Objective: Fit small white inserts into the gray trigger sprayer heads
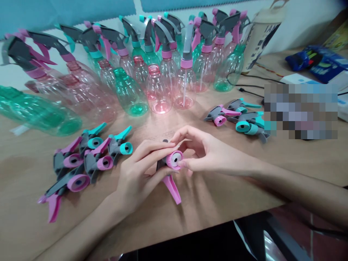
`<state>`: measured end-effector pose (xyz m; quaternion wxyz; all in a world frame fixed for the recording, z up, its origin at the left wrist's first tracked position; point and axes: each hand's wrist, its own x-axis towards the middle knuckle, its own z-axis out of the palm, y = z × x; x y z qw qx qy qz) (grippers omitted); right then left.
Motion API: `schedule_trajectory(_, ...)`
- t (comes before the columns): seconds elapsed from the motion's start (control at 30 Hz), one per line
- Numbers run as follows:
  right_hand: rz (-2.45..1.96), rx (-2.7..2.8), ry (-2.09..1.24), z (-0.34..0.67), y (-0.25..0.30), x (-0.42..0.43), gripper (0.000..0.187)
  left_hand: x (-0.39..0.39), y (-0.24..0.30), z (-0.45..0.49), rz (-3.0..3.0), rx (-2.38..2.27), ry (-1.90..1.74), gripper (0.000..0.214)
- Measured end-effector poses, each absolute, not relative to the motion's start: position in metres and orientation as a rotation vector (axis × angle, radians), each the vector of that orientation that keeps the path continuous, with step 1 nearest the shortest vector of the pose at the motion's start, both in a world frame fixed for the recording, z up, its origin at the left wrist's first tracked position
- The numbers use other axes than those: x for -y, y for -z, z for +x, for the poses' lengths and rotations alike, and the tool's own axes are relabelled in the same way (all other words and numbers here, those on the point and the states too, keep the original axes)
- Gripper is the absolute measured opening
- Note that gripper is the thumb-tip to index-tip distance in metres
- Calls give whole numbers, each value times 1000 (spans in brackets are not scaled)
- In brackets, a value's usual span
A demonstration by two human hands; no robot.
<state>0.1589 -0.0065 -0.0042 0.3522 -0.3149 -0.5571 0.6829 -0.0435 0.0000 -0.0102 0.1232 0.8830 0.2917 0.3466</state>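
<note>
A sprayer (169,156) held between two hands, above the near middle of the surface (206,210); whether it touches the wood cannot be told. The left hand (138,165) has its grip closed on the sprayer, fingers over the top and thumb below the pink collar. The right hand (199,150) sets its thumb against the collar's rim, beside the white disc (176,158); its other fingers are partly hidden, so how firmly that grip holds cannot be judged.

Possible faults: the disc could tip or come loose if the thumb presses on one side only. The sprayer could twist in the left grip, since its trigger (172,189) juts out unsupported towards the near edge. The left forearm, passing close to the left pile (95,163), could scatter it. The open pink bottle (160,90) and green bottle (130,92) look light and would probably topple if knocked.

Writing: the tumbler (261,43) bears dark capitals, of which "IA" can be read, the next letter perhaps N. Print on the blue packet (323,63) is too blurred to read. No lettering can be made out on the bottles.
</note>
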Motion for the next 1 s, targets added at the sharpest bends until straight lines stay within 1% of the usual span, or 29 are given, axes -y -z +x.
schedule_trajectory(0.1, -831, 1465, -1730, 159, 4, 7, 33, -1, 10, -44, 2571, -835, -1014, 33)
schedule_trajectory(0.2, -884, 1568, -1567, 160, -1, 8, 30, -2, 10, -44, 2564, -843, -1019, 33)
schedule_trajectory(0.27, -941, 1678, -1390, 163, -5, 9, 29, -2, 10, -44, 2559, -854, -1022, 31)
schedule_trajectory(0.33, -984, 1814, -1145, 166, -8, 9, 27, -2, 11, -44, 2557, -859, -1021, 31)
schedule_trajectory(0.43, -949, 2068, -736, 171, -10, 9, 15, -1, 12, -44, 2567, -873, -1004, 28)
schedule_trajectory(0.5, -923, 2194, -575, 172, -9, 9, 10, 0, 12, -44, 2576, -881, -991, 26)
schedule_trajectory(0.63, -944, 2245, -510, 171, -4, 10, 15, -1, 10, -44, 2586, -881, -992, 25)
schedule_trajectory(1.0, -923, 2366, -334, 171, -7, 9, 12, 0, 10, -43, 2601, -887, -974, 23)
